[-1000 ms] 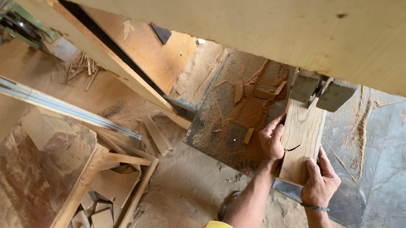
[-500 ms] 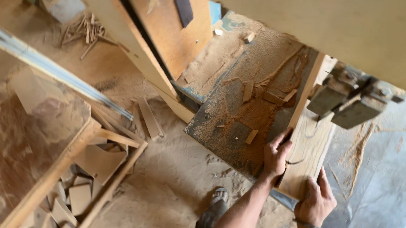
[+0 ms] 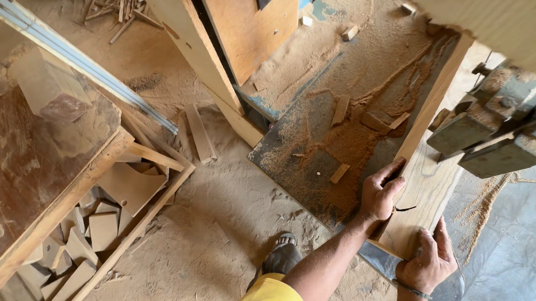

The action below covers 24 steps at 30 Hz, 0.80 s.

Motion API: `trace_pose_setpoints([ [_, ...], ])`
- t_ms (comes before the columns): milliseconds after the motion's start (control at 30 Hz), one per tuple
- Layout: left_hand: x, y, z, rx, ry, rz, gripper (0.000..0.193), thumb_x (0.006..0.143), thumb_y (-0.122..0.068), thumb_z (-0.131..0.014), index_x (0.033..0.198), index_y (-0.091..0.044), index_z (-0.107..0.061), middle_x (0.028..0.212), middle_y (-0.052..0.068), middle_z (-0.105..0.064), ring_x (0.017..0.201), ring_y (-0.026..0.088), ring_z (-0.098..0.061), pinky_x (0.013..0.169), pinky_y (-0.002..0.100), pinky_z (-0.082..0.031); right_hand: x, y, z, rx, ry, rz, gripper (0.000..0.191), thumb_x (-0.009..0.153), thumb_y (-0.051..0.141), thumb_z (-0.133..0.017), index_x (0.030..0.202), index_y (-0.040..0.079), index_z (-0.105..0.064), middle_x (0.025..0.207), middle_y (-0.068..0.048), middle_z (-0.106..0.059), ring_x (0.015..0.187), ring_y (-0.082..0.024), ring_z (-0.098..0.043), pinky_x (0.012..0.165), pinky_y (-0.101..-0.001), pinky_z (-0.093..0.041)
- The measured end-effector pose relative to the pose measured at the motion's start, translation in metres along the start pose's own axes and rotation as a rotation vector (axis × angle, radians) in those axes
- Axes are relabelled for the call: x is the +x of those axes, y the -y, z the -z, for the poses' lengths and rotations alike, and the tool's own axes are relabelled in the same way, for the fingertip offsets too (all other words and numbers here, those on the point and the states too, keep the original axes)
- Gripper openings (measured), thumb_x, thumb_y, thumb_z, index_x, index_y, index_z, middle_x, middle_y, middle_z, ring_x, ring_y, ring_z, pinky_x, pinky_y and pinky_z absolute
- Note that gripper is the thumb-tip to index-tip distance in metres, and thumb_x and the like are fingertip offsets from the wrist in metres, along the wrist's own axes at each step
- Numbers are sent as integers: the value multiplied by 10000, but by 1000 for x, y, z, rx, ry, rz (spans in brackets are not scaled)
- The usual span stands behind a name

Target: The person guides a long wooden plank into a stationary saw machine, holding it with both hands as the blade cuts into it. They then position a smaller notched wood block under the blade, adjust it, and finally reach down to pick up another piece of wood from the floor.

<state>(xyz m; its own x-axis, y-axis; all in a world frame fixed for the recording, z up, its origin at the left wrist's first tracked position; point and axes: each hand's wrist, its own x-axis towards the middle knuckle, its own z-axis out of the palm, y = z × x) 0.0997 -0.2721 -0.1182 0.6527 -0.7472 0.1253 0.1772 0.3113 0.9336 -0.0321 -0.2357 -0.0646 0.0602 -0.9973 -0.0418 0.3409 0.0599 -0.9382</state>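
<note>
A long pale wooden board (image 3: 429, 163) lies on the metal saw table (image 3: 515, 253) and runs up under the grey saw guide (image 3: 499, 124). A curved line is cut or drawn into it near my fingers. My left hand (image 3: 379, 194) grips the board's left edge. My right hand (image 3: 428, 259) presses on its near end, a band on the wrist. Both hands hold the board flat.
Sawdust and small wood offcuts (image 3: 347, 118) cover the left side of the table. A wooden crate frame (image 3: 52, 216) holding several cut wood pieces stands at lower left. My sandalled foot (image 3: 282, 257) is on the dusty floor. An orange panel (image 3: 246, 21) leans at the top.
The view has swung left and down, showing more floor and the crate. The board reaches further under the saw guide; both hands keep their grip.
</note>
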Motion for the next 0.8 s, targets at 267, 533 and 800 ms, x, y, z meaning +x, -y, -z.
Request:
trace_pose_setpoints([
  [267,6,5,-2,-9,-11,-17,602,949,-252,-606,1436,98,-551,1438,255,-610,1370,290,-584,1182,379,-437,2,3,-5,0,-5,3,556,928,-37,-504,1474,-138,-528,1407,-208,-643,1172,-208,-672,1012,-293,-552],
  [533,12,11,0,-34,-4,-39,581,953,-234,-598,1425,104,-564,1380,245,-648,1301,265,-629,1133,355,-478,7,0,-8,-8,31,44,578,921,-14,-478,1487,-130,-510,1432,-203,-624,1247,-216,-643,1085,-311,-511],
  [800,16,7,0,-53,-2,-30,549,957,-200,-591,1411,110,-588,1342,228,-678,1244,237,-651,1095,336,-493,14,-2,-10,72,46,12,600,904,-18,-464,1492,-130,-494,1470,-198,-591,1285,-223,-611,1117,-313,-475],
])
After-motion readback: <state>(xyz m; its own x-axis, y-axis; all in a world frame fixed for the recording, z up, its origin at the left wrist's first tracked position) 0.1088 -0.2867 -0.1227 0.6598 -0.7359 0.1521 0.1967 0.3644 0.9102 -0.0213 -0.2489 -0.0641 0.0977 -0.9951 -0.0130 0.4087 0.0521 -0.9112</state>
